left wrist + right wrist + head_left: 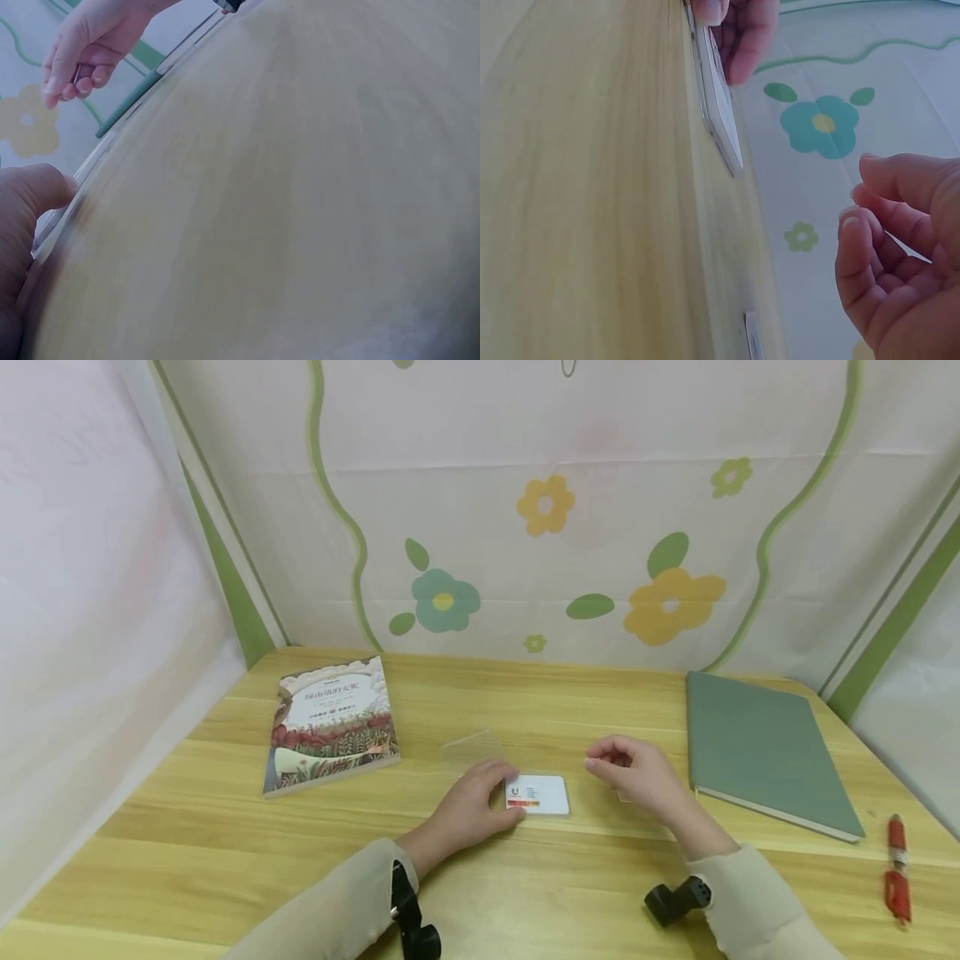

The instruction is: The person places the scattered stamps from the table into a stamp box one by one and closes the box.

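A stack of business cards (547,795) in a thin clear case lies flat on the table, a "U" logo and an orange stripe on the top card. My left hand (468,810) grips its left end between thumb and fingers; the thumb (41,187) shows at the edge in the left wrist view. To the right, my right hand (633,777) is raised over the table, fingers loosely curled, nothing visible in them. Under it, a small flat piece (624,796) lies mostly hidden. Just behind my left hand is a clear plastic lid (474,747).
An illustrated book (333,727) lies at the left of the wooden table (480,893). On the right are a green notebook (768,752) and a red pen (897,868). A flower-print curtain (487,527) stands behind the table.
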The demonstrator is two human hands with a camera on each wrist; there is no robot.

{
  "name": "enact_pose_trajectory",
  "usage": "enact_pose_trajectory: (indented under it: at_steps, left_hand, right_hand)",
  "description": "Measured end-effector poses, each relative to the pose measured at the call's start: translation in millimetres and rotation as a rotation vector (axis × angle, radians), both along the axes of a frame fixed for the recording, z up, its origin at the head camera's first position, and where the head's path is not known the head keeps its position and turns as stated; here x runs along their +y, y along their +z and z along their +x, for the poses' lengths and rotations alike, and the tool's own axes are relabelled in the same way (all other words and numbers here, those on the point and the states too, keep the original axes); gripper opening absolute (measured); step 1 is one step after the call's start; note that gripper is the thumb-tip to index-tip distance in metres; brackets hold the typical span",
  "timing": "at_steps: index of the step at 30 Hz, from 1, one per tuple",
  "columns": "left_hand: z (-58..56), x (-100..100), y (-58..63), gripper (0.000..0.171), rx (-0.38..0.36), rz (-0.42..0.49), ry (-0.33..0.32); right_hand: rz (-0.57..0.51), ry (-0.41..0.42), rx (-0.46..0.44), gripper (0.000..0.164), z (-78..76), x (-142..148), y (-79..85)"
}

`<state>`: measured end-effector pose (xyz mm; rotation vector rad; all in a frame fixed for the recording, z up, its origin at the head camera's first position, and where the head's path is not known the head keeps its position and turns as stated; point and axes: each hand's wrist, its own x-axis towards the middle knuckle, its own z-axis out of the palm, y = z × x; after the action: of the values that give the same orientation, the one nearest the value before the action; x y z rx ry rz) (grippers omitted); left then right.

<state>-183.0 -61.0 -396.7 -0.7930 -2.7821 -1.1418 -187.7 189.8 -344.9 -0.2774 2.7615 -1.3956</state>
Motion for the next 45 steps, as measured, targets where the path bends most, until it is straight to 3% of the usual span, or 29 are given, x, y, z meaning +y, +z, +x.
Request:
enact_pose_trajectory:
  at_steps: [7, 17, 25, 45]
  left_hand:
    - [0.4, -0.3, 0.5, 0.048, 0.004, 0.000, 0.001]
    - [1.2, 0.3, 1.6, 0.051, -0.007, -0.011, 0.008]
    - [0.7, -0.2, 0.6, 0.050, -0.007, -0.015, 0.012]
    - [-0.3, 0.2, 0.3, 0.049, -0.006, -0.015, 0.008]
  right_hand:
    - [0.027, 0.010, 0.019, 0.030, 1.8, 16.1, -4.3]
    - [0.087, -0.008, -0.031, 0.032, 5.2, 36.7, -11.3]
    - [0.128, 0.001, -0.008, 0.030, 4.7, 49.7, -17.4]
    - [0.210, -0.010, 0.021, 0.024, 4.3, 52.3, -33.7]
